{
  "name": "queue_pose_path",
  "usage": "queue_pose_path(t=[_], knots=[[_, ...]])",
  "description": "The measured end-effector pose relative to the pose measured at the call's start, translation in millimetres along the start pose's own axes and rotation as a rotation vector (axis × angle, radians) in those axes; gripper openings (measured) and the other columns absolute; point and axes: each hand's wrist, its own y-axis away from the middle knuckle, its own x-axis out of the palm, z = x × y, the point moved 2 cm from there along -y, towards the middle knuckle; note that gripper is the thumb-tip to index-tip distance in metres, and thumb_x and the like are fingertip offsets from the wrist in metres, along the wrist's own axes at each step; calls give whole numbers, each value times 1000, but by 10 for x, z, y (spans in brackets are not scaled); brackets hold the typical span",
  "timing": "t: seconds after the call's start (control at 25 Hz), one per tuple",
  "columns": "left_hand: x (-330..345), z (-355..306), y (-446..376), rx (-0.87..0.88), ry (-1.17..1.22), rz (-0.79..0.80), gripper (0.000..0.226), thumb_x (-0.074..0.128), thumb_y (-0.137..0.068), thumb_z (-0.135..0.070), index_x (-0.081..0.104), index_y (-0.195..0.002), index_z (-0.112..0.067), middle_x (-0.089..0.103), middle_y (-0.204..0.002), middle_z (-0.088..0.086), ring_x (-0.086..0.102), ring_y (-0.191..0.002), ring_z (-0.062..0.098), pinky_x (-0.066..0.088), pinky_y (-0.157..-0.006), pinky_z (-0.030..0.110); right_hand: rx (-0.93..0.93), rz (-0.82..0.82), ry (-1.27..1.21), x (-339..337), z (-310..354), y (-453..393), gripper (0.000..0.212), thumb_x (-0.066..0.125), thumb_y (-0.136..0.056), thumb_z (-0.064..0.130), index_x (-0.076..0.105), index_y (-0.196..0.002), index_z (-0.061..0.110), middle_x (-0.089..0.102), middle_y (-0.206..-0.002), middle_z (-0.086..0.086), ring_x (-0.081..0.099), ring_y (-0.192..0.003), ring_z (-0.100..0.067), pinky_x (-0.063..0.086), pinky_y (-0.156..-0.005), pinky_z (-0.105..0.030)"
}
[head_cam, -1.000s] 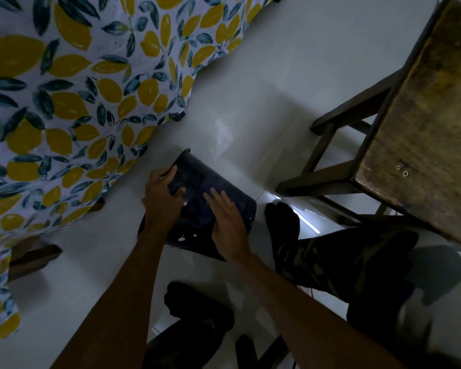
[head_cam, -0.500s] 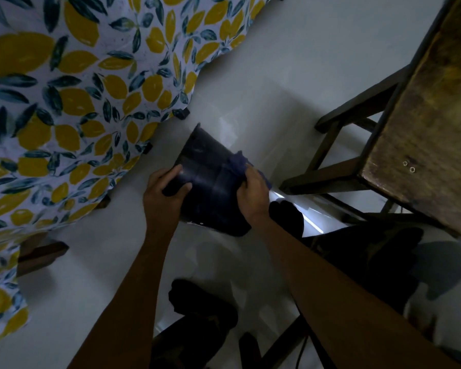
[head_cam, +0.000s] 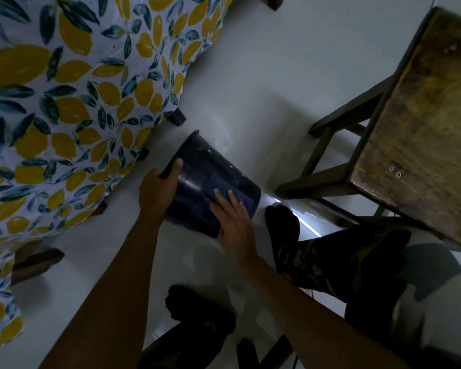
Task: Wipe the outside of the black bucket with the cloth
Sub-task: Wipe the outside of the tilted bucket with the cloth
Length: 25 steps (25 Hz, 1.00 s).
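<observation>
Only the head view here, looking straight down at a pale, glossy floor (head_cam: 250, 75) in pretty dim light.

The black bucket (head_cam: 197, 182) is tipped over on its side, low down in the middle of the frame, with its curved outer wall facing up at the camera. There are some small light specks along the edge farthest from the person. Can't tell whether the bucket is actually resting on the floor or being held just above it.

The left hand (head_cam: 157, 190) grips the bucket's left edge, thumb curled over onto the wall and the rest of the fingers wrapped out of sight behind it. The right hand (head_cam: 233, 222) lies flat on top, fingers straight and a bit spread, pressing a dark blue cloth (head_cam: 221, 186) against the bucket's outer wall. The cloth pokes out past the fingertips as a squarish patch, and it's so close in colour to the bucket that its edges are hard to trace.

To the left, a lemon-and-leaf print fabric (head_cam: 64, 102) hangs down, with dark furniture legs poking out underneath it. On the right there's a worn wooden stool (head_cam: 423, 129). The person's camo trouser leg (head_cam: 343, 257) and a dark-socked foot (head_cam: 280, 222) sit just right of the bucket, and the other foot (head_cam: 197, 310) is near the bottom of the frame.
</observation>
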Motion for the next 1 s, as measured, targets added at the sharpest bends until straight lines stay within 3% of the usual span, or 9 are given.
queue_pose_path(t=[0.16,0.32,0.44,0.56,0.76,0.92,1.0], knots=[[98,92,147,76,-16,-96,58,63,-79,-70,56,-98,-15,64,-110,14,60,-105,36,48,-90,46,31,37,5,-18,38,-35,82,54,-84,-6,26,-154,27,16,-164,4,7,-152,-25,12,-120,-49],[75,259,199,135,28,-111,52,67,-81,-64,55,-97,-16,63,-102,7,61,-102,33,47,-86,40,299,112,-191,-178,14,-479,71,42,-90,-5,24,-154,20,15,-164,1,8,-152,-26,7,-122,-52],[54,361,125,248,-96,-108,65,65,-81,-65,47,-129,-25,57,-130,11,52,-121,38,43,-101,56,221,148,-147,-176,-9,-520,63,45,-90,-5,33,-150,10,16,-164,-1,11,-151,-30,12,-120,-56],[69,329,18,435,-317,3,87,66,-85,-54,18,-155,-36,28,-159,10,32,-140,41,32,-106,66,91,143,-10,-70,-32,-325,52,52,-91,0,45,-142,7,16,-164,-3,14,-151,-32,15,-119,-55],[89,321,25,668,-625,50,109,52,-75,-75,12,-158,-17,-3,-166,15,10,-149,42,35,-99,70,94,166,79,-18,-62,-233,52,58,-88,4,49,-139,10,16,-164,-1,17,-150,-31,25,-115,-59],[74,379,21,682,-668,74,117,43,-72,-87,11,-158,-14,-8,-165,17,5,-150,44,34,-102,69,336,175,15,-75,-159,-101,60,46,-95,10,28,-152,18,8,-165,3,8,-152,-26,19,-117,-59],[74,426,1,689,-673,87,123,49,-67,-86,9,-158,-14,-8,-165,18,3,-150,44,30,-106,69,441,185,-63,-135,-157,-172,59,39,-98,12,21,-154,21,7,-165,4,4,-152,-24,14,-119,-58]])
